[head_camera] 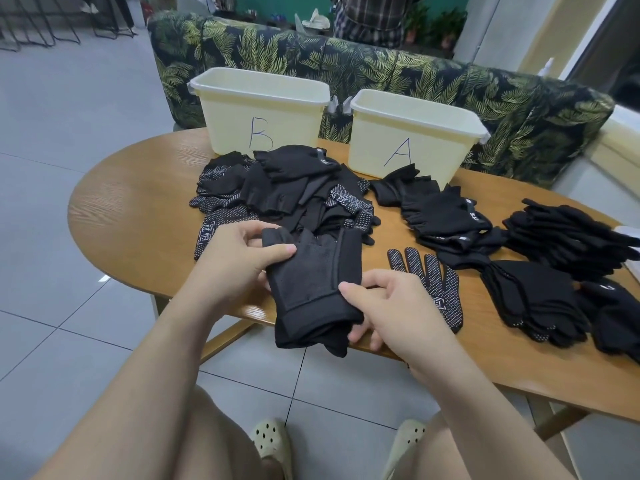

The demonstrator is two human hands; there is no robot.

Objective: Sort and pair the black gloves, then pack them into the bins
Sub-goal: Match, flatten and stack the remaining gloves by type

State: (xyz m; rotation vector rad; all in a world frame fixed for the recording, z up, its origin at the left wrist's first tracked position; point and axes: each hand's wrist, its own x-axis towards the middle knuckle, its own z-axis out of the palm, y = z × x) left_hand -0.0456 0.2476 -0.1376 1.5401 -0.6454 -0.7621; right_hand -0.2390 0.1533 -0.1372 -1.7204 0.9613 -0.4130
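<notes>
Bin B (258, 119) is set at the back left of the wooden surface (131, 216), with the unsorted glove heap (287, 188) piled just before it, apparently within easy reach for picking. The left hand (235, 268) pinches the finger end of a fingerless black glove (311, 289), held above the near edge; the right hand (391, 306) pinches its cuff, seemingly to square a pair. A dotted glove (433, 285) lies flat just beside, perhaps awaiting its mate. Bin A (415, 133) stands further right, with sorted stacks (540, 271) grouped by type, not yet packed.
</notes>
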